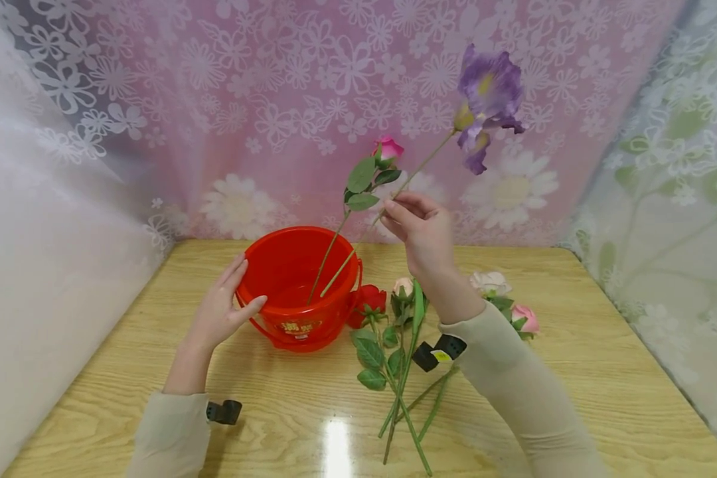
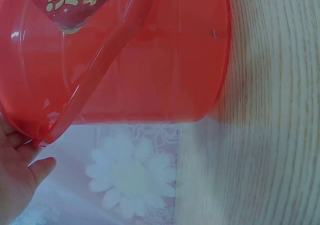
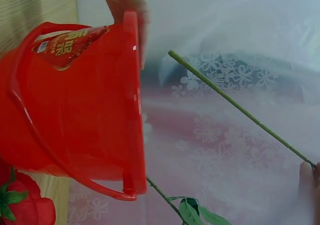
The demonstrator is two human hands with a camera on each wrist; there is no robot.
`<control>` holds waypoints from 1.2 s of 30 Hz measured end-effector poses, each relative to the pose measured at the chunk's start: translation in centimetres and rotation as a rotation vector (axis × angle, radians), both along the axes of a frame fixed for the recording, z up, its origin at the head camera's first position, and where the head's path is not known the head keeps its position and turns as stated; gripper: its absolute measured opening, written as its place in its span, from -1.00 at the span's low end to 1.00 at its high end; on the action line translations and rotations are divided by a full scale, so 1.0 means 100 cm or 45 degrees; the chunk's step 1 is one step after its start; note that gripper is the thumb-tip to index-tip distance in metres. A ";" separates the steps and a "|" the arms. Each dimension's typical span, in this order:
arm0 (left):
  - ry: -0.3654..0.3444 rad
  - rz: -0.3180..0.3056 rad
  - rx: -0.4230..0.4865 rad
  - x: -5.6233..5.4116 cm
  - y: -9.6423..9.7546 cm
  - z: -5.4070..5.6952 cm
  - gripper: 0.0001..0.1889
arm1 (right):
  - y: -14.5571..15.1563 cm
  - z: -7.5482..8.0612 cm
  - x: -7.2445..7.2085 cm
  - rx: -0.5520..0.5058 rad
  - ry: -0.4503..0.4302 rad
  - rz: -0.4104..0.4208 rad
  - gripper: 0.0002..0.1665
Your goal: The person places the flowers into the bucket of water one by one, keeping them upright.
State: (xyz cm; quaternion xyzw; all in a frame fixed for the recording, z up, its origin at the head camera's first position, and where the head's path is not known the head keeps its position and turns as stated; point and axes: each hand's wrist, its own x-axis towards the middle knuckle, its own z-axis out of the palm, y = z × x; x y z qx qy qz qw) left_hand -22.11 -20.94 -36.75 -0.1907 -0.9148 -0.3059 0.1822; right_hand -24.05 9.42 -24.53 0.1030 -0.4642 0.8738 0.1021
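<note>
The person's right hand (image 1: pixel 424 229) pinches the thin green stem (image 1: pixel 421 164) of a big purple flower (image 1: pixel 488 86). The thumb and fingertips are closed on the stem, somewhere in its middle part. The purple petals are up high, above the fingers and off to the right. The rest of the stem slants down and left from the fingers. From the right wrist I can see its bottom end, just past the top of the red bucket (image 1: pixel 334 324), out in the air and touching nothing.

The left hand (image 1: pixel 222 307) is at the left side of the bucket. Its fingers are nearly straight and touch the outside, by the top edge, and the thumb is spread away from them. The purple flower is well apart from these fingers.

A bright pink flower (image 1: pixel 388 149) stands tilted in the bucket, with its stem going down inside. Its green leaves (image 1: pixel 361 174) are near the right fingertips.

The bucket stands upright on the wooden table (image 1: pixel 275 411). A red flower (image 1: pixel 372 300) lies just beside it. More flowers lie to the right, a white one (image 1: pixel 491 283) and a light pink one (image 1: pixel 526 318), near the right sleeve (image 1: pixel 514 372).
</note>
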 end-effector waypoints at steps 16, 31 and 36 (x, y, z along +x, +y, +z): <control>-0.004 0.016 -0.015 0.000 0.001 0.002 -0.22 | -0.022 -0.038 -0.018 0.313 -0.007 -0.087 -0.95; 0.022 0.010 0.012 0.001 0.001 0.000 -0.23 | -0.042 -0.074 -0.023 0.756 0.078 -0.063 -0.82; 0.021 0.017 0.009 0.000 0.000 -0.001 -0.23 | -0.047 -0.079 -0.024 0.965 0.111 -0.093 -0.81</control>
